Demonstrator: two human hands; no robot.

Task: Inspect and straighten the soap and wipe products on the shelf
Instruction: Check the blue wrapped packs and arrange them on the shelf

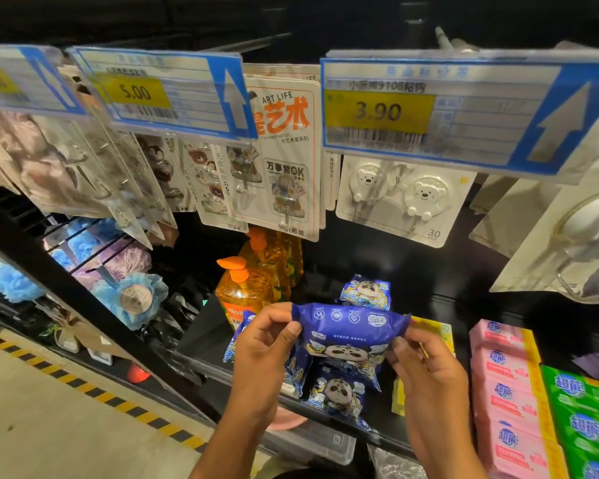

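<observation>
A dark blue wipe pack (348, 331) with a panda print is held above the black shelf (204, 337). My left hand (268, 344) pinches its left end and my right hand (426, 361) pinches its right end. More panda wipe packs (339, 392) lie on the shelf below it, and another one (365, 288) stands behind. Pink soap bars (502, 371) and green soap bars (581, 416) are stacked at the right. Orange pump bottles (253, 281) stand to the left of the wipes.
Price tags (412, 112) hang above on a rail, with carded adhesive hooks (398, 198) below them. Blue and purple bath puffs (128, 292) hang at the left. A yellow pack (433, 331) lies behind my right hand. Floor with a yellow-black stripe (83, 385) lies at lower left.
</observation>
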